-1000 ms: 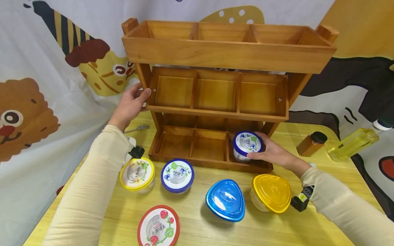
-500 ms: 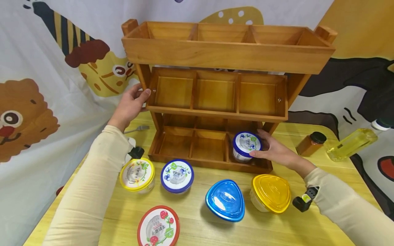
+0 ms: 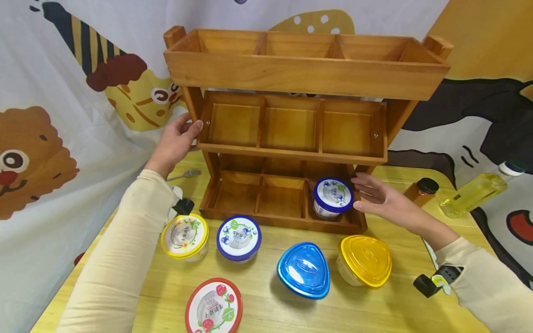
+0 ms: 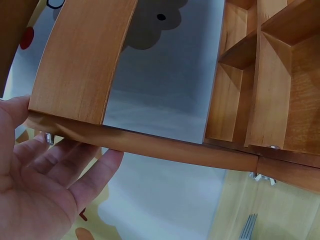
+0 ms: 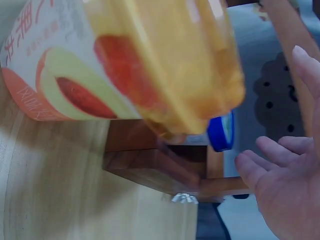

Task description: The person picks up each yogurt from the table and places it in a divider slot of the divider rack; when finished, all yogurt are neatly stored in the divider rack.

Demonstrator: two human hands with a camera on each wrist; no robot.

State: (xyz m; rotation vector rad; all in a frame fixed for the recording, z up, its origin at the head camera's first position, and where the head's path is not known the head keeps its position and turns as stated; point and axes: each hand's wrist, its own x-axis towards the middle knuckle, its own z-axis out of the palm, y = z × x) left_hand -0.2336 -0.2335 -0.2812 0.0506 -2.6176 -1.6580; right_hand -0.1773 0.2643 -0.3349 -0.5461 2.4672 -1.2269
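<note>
My left hand (image 3: 175, 141) grips the left side of the wooden shelf rack (image 3: 304, 74) at the middle tier. In the left wrist view its thumb (image 4: 17, 110) lies on one side of the side post and the fingers curl beneath it. A blueberry-print tub with a dark blue lid (image 3: 333, 195) sits in the right compartment of the bottom tier. Just right of that tub, my right hand (image 3: 385, 199) has its fingers spread, with a gap between them and the lid and nothing held. The blue lid (image 5: 220, 132) also shows in the right wrist view, partly hidden.
On the table stand a yellow-lidded tub (image 3: 185, 236), another blueberry tub (image 3: 238, 238), a red-rimmed strawberry tub (image 3: 213, 305), a blue-lidded container (image 3: 304, 270) and a yellow-lidded container (image 3: 366, 261). A dark-capped jar (image 3: 422, 191), an oil bottle (image 3: 474, 194) and a fork (image 3: 189, 174) lie nearby.
My right hand has let go of the blueberry tub and moved right, away from it. The tub stays in the bottom right compartment. My left hand keeps its grip.
</note>
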